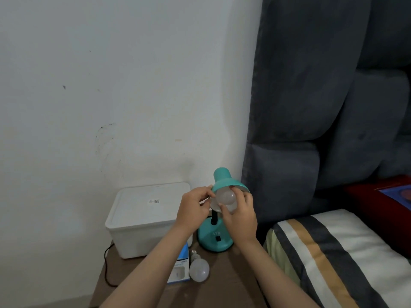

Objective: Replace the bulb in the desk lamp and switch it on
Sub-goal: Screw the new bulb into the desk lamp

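A teal desk lamp point(215, 240) stands on a small brown table point(224, 283), its shade point(224, 179) tilted toward me. A white bulb point(225, 197) sits in the mouth of the shade. My right hand point(239, 216) grips this bulb from below with curled fingers. My left hand point(194, 207) pinches the left rim of the shade. A second white bulb point(198, 270) lies on the table in front of the lamp, beside a blue and white bulb box point(180, 268). A black rocker switch point(218, 238) shows on the lamp base.
A white lidded plastic box point(142, 218) stands left of the lamp against the white wall. A black cord point(106, 265) runs down the table's left side. A dark grey padded headboard point(311, 107) and a striped pillow point(338, 258) lie to the right.
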### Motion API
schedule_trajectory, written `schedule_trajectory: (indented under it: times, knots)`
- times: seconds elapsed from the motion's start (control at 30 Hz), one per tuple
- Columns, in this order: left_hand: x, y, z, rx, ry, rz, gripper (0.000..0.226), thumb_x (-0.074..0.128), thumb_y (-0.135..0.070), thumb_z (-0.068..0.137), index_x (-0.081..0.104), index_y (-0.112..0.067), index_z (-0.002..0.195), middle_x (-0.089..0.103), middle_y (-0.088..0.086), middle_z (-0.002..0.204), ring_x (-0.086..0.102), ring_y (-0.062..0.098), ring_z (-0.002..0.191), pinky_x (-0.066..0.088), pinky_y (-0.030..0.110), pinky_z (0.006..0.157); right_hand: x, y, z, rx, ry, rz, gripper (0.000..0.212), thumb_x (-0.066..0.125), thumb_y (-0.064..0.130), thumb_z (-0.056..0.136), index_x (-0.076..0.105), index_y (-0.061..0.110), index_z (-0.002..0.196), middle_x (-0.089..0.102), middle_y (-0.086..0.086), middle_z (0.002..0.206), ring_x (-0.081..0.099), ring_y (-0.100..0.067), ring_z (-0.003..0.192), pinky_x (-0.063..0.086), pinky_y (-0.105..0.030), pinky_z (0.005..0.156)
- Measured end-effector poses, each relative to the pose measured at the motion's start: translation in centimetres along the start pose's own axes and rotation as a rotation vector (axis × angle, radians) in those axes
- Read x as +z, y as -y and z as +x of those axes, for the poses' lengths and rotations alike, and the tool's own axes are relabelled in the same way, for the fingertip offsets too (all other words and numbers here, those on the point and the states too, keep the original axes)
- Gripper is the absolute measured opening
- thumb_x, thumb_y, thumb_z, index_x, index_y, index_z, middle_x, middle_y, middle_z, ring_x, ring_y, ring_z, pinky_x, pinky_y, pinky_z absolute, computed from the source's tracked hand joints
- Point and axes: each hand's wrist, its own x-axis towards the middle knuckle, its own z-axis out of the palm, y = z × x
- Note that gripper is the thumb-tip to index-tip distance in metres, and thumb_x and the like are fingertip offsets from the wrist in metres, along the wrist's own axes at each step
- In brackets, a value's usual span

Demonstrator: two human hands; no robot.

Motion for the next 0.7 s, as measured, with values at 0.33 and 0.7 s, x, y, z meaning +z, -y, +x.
schedule_trajectory:
  times: [0.33,0.7]
  knots:
    - [-2.2,-2.6,-3.0,-0.074,0.093,0.161,0.03,0.064,-0.011,0.082,0.062,-0.014,0.112,0.063,0.001,0.117,0.055,0.014,0.109,0.034,0.013,0.09,-4.7,2.6,-1.9,-0.166,0.141,-0.024,0.044,0.064,0.013,0.082,0.051,0.013,0.124,0.052,-0.009,0.111,0.055,-0.011,0.067,0.054,-0.03,0.063]
    - [-11.5,2.9,-7.1,-0.31,-0.085,0.296,0.044,0.066,-0.025,0.083,0.051,-0.015,0.123,0.051,0.007,0.13,0.046,0.022,0.121,0.036,0.029,0.099,2.1,7.3,-4.4,-0.185,0.33,0.059,0.035,0.063,0.018,0.084,0.055,0.013,0.118,0.058,-0.003,0.104,0.052,-0.006,0.087,0.049,-0.018,0.078]
